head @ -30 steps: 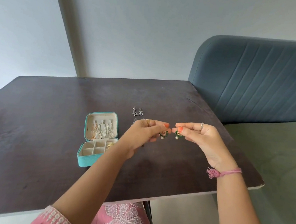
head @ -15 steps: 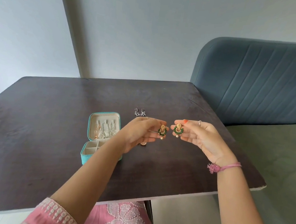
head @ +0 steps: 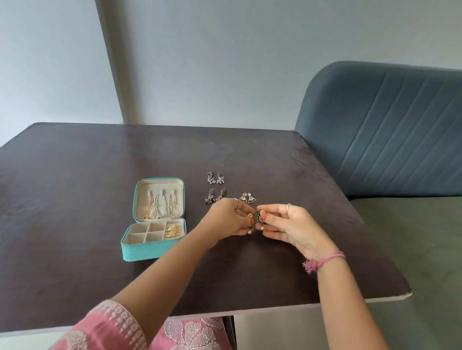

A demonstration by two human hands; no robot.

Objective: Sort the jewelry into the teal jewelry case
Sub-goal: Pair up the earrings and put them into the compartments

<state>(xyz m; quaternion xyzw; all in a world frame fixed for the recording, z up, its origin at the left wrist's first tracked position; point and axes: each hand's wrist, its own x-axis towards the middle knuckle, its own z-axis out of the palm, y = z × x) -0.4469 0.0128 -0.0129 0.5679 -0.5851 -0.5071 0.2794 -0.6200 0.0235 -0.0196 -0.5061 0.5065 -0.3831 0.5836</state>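
Left hand (head: 229, 219) pinches one green-gold earring (head: 250, 224); right hand (head: 290, 226) pinches its twin (head: 261, 221), the two nearly touching above the dark surface (head: 80, 187). Teal jewelry case (head: 154, 221) lies open just left of the hands. Grey earrings (head: 216, 177) sit behind.

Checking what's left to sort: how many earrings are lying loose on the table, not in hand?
6: two grey earrings farthest back, two darker grey ones behind the left hand, two triangular ones beside them. The hands may hide more.
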